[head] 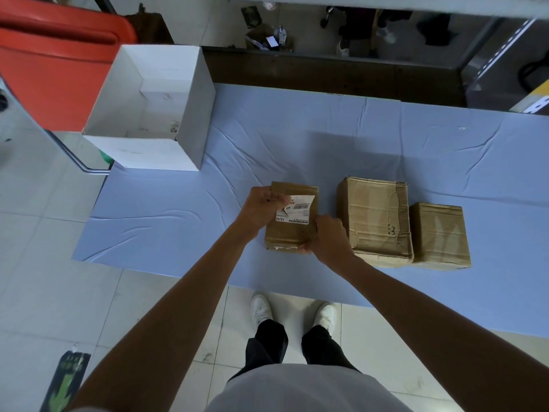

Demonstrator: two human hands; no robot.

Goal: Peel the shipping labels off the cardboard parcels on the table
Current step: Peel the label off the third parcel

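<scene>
Two parcels (pixel 375 221) beside labelled parcel (pixel 292 230)

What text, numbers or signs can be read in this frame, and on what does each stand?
"33/42": on the white shipping label, half peeled from the small brown cardboard parcel by the left hand.
Barcode and remaining print on that label: too small to read.
Dark mark on the larger brown taped parcel: unclear.
Green arrow floor sign: characters blurred.
</scene>
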